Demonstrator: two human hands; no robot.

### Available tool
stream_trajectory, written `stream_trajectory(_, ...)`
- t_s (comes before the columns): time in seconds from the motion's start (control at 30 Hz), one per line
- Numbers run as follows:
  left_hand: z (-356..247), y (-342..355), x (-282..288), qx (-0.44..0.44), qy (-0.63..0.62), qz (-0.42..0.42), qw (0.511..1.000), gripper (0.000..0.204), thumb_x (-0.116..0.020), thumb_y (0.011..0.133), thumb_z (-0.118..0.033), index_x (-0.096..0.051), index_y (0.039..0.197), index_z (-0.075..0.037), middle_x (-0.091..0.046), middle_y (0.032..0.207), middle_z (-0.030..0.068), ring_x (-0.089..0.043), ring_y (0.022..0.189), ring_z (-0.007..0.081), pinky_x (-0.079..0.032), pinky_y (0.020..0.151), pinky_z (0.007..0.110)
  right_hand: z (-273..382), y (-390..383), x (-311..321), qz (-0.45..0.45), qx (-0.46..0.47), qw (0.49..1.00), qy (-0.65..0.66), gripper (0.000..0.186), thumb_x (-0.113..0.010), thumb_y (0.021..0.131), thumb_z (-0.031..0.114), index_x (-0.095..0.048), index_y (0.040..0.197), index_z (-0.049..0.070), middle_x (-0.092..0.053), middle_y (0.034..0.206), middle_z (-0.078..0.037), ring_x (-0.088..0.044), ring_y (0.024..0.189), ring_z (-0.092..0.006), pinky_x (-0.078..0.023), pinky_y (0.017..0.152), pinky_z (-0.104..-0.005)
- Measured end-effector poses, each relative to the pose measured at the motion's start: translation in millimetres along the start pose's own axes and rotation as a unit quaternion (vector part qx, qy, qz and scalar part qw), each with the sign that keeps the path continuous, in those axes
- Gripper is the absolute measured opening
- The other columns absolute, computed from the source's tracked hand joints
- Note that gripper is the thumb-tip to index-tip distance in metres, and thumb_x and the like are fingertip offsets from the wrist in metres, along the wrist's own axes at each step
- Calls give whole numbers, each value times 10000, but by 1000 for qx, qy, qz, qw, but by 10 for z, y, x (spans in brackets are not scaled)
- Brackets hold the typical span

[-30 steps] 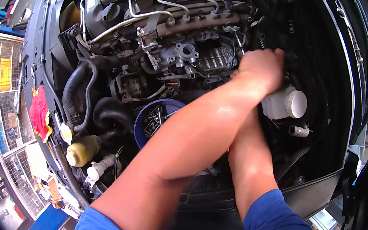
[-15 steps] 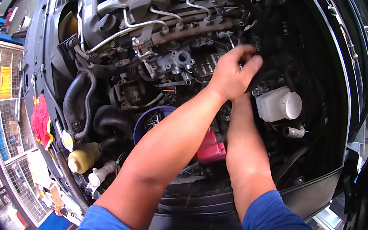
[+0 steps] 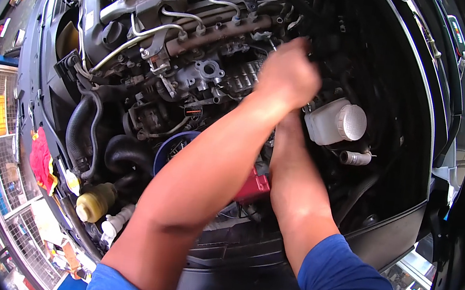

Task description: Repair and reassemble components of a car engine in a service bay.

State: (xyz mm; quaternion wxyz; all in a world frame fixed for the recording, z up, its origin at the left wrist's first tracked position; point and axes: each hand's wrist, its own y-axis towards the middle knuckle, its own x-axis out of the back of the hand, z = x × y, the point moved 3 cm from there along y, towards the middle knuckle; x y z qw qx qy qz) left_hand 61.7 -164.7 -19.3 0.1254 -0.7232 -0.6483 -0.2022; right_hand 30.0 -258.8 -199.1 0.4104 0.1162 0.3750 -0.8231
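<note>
In the engine bay, my left hand (image 3: 290,73) is at the right end of the engine (image 3: 199,41), just above the reservoir. Its fingers are curled into a blurred fist, and whatever they hold is hidden. Below it, my right forearm (image 3: 294,168) reaches up under the left wrist. My right hand is out of sight behind the left one. Left of the fist lie the bare metal ports (image 3: 240,80) and a round-holed flange (image 3: 209,70). A white plastic reservoir (image 3: 329,121) with a round cap stands right of my right wrist.
Beneath my left forearm sit a blue round bowl (image 3: 165,151) with metal parts and a red box-shaped part (image 3: 255,188). An open hose end (image 3: 355,158) lies below the reservoir. A yellowish reservoir (image 3: 96,202) and a red cloth (image 3: 42,161) are at the left edge.
My left hand has turned over: the thumb and fingertips seen before are now hidden behind the back of the fist. The whole scene has shifted slightly left in view.
</note>
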Motion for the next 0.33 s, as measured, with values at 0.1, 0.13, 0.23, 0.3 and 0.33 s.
stream_trajectory(0.1, 574, -698, 416, 91, 123, 41, 987, 291, -610, 884, -179, -632, 1079, 36, -650, 1106, 286, -610, 1092, 465, -485, 963, 488, -96, 167, 14, 9, 85, 995, -46, 393, -684, 927, 163, -477, 1262, 175, -531, 794, -27, -494, 589, -116, -437, 510, -283)
stream_trajectory(0.13, 695, -864, 489, 111, 141, 77, 981, 276, -609, 888, -164, -637, 1071, 40, -651, 1107, 284, -614, 1088, 458, -490, 959, 484, -117, 231, 22, 5, 129, 985, -116, 505, -692, 926, 136, -399, 1332, 196, -515, 774, -23, -490, 588, -113, -414, 484, -276)
stream_trajectory(0.23, 757, -1164, 510, 70, 127, 54, 988, 304, -648, 874, -118, -649, 1142, 28, -672, 1136, 244, -653, 1080, 419, -519, 938, 451, -101, 317, 7, 15, 154, 980, -123, 475, -690, 937, 178, -412, 1321, 189, -503, 765, -23, -493, 584, -135, -425, 485, -321)
stream_trajectory(0.3, 765, -1119, 516, 37, 42, -5, 998, 331, -686, 865, -140, -652, 1153, 19, -679, 1159, 232, -670, 1087, 385, -519, 954, 442, -83, 247, 27, 18, 74, 995, -59, 471, -692, 942, 220, -415, 1321, 187, -503, 769, -23, -496, 584, -151, -442, 499, -354)
stream_trajectory(0.33, 755, -1052, 504, 16, 1, -31, 999, 345, -705, 860, -151, -653, 1158, 15, -683, 1171, 226, -678, 1090, 368, -519, 961, 437, -66, 226, -11, 11, 72, 996, -59, 471, -692, 942, 220, -415, 1321, 187, -503, 769, -23, -496, 584, -151, -442, 499, -354)
